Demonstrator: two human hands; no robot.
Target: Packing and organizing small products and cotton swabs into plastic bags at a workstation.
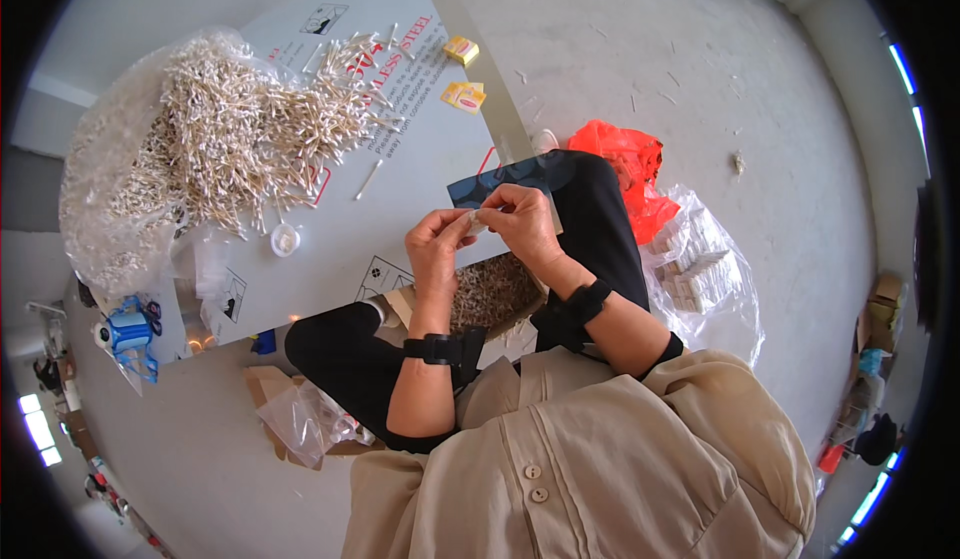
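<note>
My left hand (437, 246) and my right hand (524, 224) meet over the near edge of the table (400, 199). Between their fingertips they pinch a small whitish piece (474, 225), mostly covered by the fingers, so its kind is unclear. A dark blue sheet (470, 191) lies just beyond the hands. Below them an open carton (495, 294) with many small brownish pieces sits between my legs. To the left, a big heap of cotton swabs (220, 109) spills from a clear plastic bag (110, 189). One loose cotton swab (368, 180) lies apart from it.
A small round white tub (285, 240) stands near the heap. Yellow packets (463, 97) and a yellow box (461, 51) lie by the far edge. On the floor are a red bag (625, 169), a clear bag of white packs (700, 269) and a cardboard box (275, 399).
</note>
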